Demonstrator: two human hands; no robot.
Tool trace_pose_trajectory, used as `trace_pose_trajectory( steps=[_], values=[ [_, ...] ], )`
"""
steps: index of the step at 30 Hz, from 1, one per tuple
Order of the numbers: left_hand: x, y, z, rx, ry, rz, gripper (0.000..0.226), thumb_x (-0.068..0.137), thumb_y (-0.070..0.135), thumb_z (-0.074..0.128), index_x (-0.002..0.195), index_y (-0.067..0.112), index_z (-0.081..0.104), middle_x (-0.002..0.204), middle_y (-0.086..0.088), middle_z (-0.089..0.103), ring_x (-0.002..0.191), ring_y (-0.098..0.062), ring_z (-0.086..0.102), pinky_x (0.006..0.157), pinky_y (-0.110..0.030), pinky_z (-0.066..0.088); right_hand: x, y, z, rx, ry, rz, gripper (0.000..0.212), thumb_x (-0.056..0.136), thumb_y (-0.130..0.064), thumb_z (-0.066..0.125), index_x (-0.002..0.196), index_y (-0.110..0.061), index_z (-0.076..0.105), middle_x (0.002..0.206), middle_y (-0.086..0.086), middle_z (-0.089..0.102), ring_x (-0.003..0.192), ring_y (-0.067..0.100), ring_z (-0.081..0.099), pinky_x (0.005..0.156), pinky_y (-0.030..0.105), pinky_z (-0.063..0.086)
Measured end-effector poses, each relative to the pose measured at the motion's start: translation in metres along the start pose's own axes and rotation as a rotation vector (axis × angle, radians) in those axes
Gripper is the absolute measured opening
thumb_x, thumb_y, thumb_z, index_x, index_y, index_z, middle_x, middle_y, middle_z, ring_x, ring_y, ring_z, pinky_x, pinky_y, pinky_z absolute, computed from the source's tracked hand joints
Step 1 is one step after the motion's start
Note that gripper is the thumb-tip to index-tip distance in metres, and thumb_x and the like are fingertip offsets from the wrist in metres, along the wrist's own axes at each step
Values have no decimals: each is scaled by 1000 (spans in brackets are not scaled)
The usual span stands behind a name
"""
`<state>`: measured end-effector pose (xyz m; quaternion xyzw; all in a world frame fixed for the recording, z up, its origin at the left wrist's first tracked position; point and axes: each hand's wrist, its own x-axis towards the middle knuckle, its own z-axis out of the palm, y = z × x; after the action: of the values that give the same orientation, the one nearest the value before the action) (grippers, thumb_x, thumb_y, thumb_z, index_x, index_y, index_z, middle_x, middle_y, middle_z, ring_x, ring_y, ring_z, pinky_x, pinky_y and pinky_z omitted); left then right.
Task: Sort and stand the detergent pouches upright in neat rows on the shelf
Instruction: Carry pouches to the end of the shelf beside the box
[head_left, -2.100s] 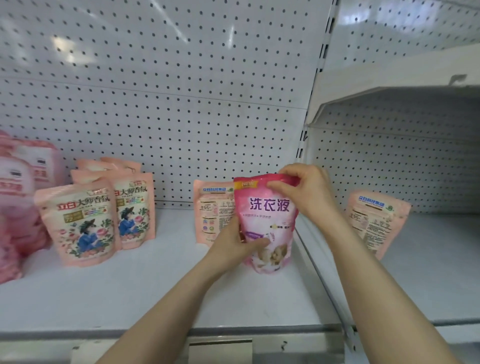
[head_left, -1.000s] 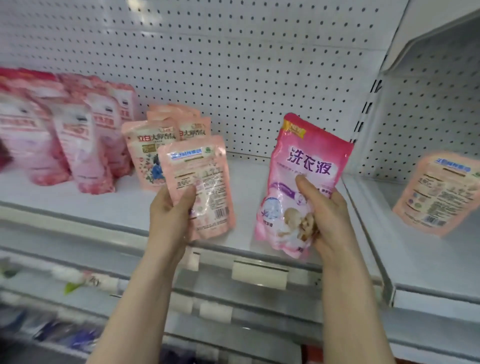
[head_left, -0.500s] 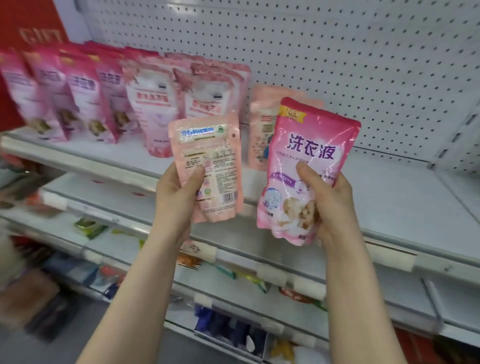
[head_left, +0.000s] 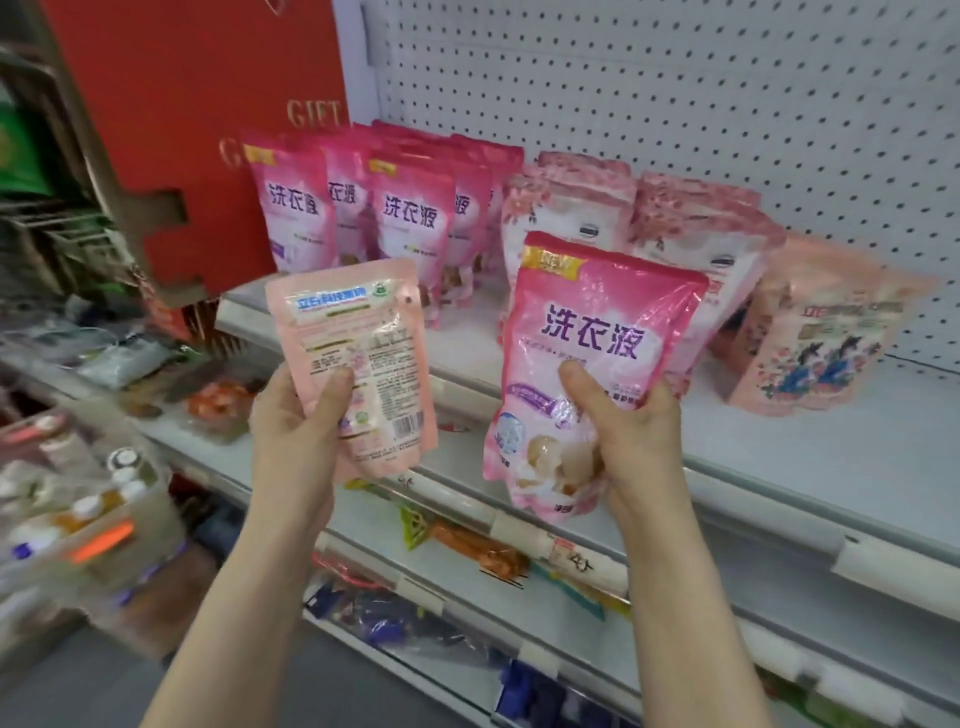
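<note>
Held upright: pale pouch (head_left: 358, 332) and bright pink pouch (head_left: 597, 322); shelved pouches (head_left: 410, 218) seemingly stand in rows.

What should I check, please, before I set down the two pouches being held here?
1. The left hand grips the pale pouch: ok.
2. The right hand grips the bright pink pouch: ok.
3. A matching bright pink row stands on the shelf: ok.
4. The pale pouch shows its front: not ok, back label faces the camera.
5. Free spot by that row: cannot tell, held pouches hide it.
</note>
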<state>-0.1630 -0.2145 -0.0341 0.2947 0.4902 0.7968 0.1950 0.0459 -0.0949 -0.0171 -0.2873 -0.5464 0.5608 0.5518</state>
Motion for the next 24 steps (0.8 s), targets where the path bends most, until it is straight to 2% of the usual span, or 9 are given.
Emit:
trace_pose_trajectory(
  steps=[5,7,9,11,13,17,19,21,24],
  values=[
    [61,0,-33,-12,44,58,25,96,6,53,114,21,63,109,3,73,100,-16,70,74,-27,58,37,20,60,78,24,-57,42,79,-17,82,117,-26,65,110,-3,76,101,17,73,78,32,61],
    [87,3,-44,2,57,87,26,96,7,53,117,19,62,112,1,72,103,-18,69,78,-31,59,55,27,86,96,21,-90,41,80,-17,82,117,-26,65,111,-3,76,103,18,73,80,33,61],
    [114,5,-55,25,70,88,27,97,8,54,122,15,60,117,-5,70,106,-27,67,81,-39,58,72,33,113,84,29,-134,39,82,-17,80,116,-25,65,111,-5,76,103,14,72,80,27,60],
    [138,8,-65,57,64,92,29,97,13,55,125,11,57,120,-16,67,94,-37,66,68,-37,58,87,40,139,32,55,-184,37,82,-19,80,115,-26,65,109,-10,76,100,9,72,79,21,58],
    [160,10,-73,70,56,127,31,97,17,56,127,12,56,120,-18,66,86,-37,66,57,-32,56,102,49,163,-20,75,-231,40,80,-23,82,116,-25,65,106,-13,75,98,5,72,78,18,57],
    [188,6,-81,49,36,98,30,97,14,56,127,14,56,120,-5,69,108,-28,67,82,-47,56,123,66,203,-31,137,-300,42,79,-24,82,117,-23,64,104,-16,75,95,1,72,75,11,54],
    [200,1,-86,40,14,80,28,96,13,57,124,16,59,118,-4,69,107,-27,67,83,-48,56,129,78,217,-85,172,-336,39,79,-27,82,112,-36,63,104,-20,74,96,0,71,80,15,54],
    [211,-3,-89,40,-23,74,27,95,15,58,122,18,60,117,-3,70,105,-26,68,78,-43,59,132,89,226,-143,196,-336,35,82,-31,80,110,-40,62,103,-17,73,99,4,69,84,21,55],
    [222,-5,-92,43,-85,39,25,95,16,59,118,23,63,116,-1,70,105,-23,69,80,-42,59,130,96,230,-348,296,-415,26,85,-33,76,106,-41,61,99,-17,63,102,8,60,80,6,43]
  ],
)
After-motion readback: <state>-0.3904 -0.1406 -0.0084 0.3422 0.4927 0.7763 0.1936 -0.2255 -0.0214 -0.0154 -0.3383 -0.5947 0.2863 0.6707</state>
